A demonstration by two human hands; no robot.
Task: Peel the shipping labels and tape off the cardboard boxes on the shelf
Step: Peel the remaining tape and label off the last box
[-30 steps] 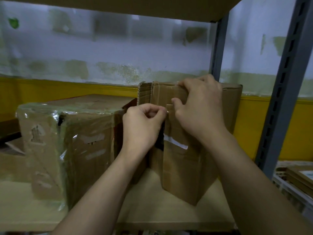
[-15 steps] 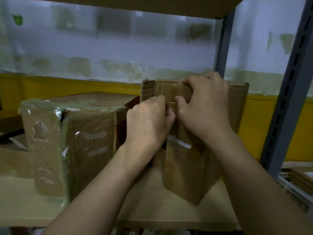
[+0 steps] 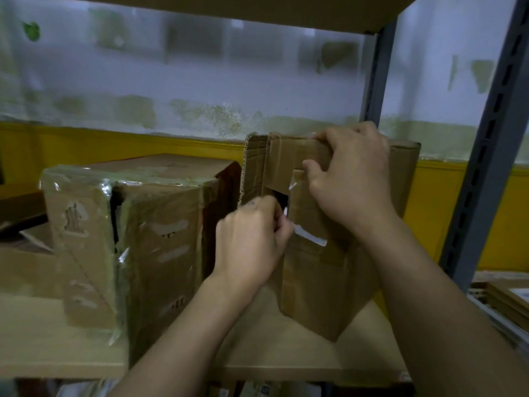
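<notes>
Two hands are on one box, and everything comes from the single head view. The upright cardboard box (image 3: 315,285) stands on the shelf board (image 3: 286,353), right of centre, turned so one corner faces the camera. The right hand (image 3: 353,184) is clamped on its top: fingers curled over the upper edge, thumb pressed flat against the front flap. That is a firm grip on the box itself. Lower down, the left hand (image 3: 252,239) sits at the front seam, where a dark gap shows between the flaps. Its fingers are curled tight, pinching the near end of a pale tape strip (image 3: 310,236). The strip runs from those fingertips rightward across the brown face, slanting slightly down. A second shiny scrap of tape glints just under the right thumb.

Left of the action sits a wrapped box (image 3: 160,239), covered in crinkled clear film, with torn pale patches on its faces. It stands just beside the upright box, with a dark gap between them. Behind both runs a wall (image 3: 200,81), whitish and blotchy above, yellow below. A grey post (image 3: 483,167) with slots rises at the right. Flat cardboard sheets (image 3: 506,296) lie beyond it, low at the frame's edge.
</notes>
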